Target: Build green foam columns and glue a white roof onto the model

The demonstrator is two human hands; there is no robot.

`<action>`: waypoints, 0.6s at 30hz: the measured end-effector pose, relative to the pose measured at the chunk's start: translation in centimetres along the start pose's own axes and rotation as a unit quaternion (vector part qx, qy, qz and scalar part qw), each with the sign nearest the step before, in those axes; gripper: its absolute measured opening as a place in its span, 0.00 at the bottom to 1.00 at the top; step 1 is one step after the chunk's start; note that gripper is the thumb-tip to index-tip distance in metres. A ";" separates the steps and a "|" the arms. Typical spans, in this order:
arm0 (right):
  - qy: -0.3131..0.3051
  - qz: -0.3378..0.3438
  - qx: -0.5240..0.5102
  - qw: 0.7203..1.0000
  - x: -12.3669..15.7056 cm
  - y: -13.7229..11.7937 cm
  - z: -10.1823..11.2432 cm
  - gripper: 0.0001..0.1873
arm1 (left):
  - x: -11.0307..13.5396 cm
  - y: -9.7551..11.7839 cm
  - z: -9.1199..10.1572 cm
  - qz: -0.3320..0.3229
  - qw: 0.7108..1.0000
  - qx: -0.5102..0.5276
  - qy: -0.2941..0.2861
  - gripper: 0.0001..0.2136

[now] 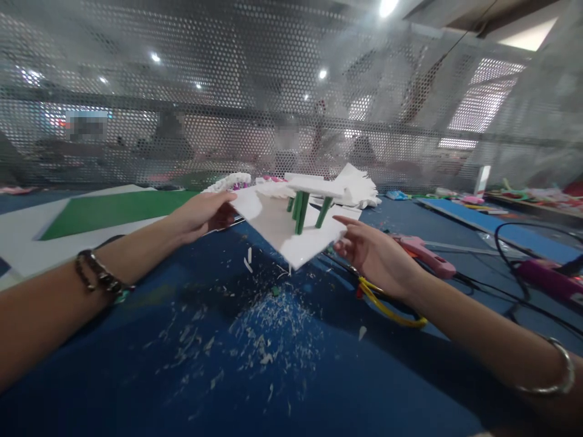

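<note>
1. Left hand (203, 213): closed on the left corner of a white board (273, 229), thumb along the edge.
2. Right hand (378, 250): fingers curled at the board's right corner, gripping it; contact underneath is hidden.
3. Board sits between both hands, above the blue tabletop (182, 391), one corner toward the wearer. Green posts (300, 213) stand on it, with a small white slab (310, 186) over their tops.
4. Fringed white piece (359, 185) lies just behind the board.
5. White shavings (266, 358) are scattered on the tabletop, near side of the board.
6. Pink glue gun (426, 255) lies just beyond the right hand; yellow-handled tool (387, 312) by the right wrist, type unclear.
7. Green sheet (118, 212) at left, on white sheets (18, 246). Blue sheet (501, 224) far right.
8. Perforated screen (255, 79) behind everything.
</note>
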State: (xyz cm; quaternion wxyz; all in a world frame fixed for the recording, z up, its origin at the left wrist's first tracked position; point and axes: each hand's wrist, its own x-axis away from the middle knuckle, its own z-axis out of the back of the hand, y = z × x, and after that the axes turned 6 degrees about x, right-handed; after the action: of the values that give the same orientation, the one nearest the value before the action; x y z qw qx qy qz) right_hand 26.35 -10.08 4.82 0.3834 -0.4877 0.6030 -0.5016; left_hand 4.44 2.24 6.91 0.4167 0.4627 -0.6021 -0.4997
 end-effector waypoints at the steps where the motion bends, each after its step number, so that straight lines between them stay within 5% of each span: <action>1: -0.016 0.000 -0.010 1.000 0.0 0.0 0.0 0.06 | 0.1 0.1 0.0 -0.001 1.000 0.006 0.004 0.07; 18: -0.075 -0.021 0.036 0.996 0.3 0.8 -0.1 0.11 | -0.2 -0.8 -0.1 0.027 0.992 0.121 0.004 0.12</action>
State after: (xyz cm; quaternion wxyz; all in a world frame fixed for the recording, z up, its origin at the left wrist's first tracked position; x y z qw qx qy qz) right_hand 26.00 -10.30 4.08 0.4339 -0.5222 0.5441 -0.4929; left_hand 4.70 2.38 6.15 0.3736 0.4955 -0.6688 -0.4094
